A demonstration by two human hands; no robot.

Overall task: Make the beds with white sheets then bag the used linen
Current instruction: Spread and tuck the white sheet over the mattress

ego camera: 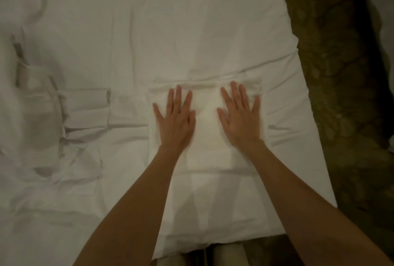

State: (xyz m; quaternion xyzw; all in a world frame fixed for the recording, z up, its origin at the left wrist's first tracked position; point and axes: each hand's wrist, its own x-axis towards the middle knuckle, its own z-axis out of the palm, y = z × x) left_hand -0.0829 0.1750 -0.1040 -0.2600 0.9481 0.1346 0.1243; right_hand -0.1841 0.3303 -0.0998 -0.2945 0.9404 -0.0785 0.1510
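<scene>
Hands, two: left hand (174, 116) and right hand (239, 114), flat on perhaps one folded sheet (205, 120).

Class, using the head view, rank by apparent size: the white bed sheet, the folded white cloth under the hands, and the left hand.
1. White bed sheet, largest.
2. Folded white cloth.
3. Left hand, smallest, pressed flat on the cloth.

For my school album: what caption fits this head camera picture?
Both hands, left and right, press flat on a folded white sheet on the bed.
</scene>
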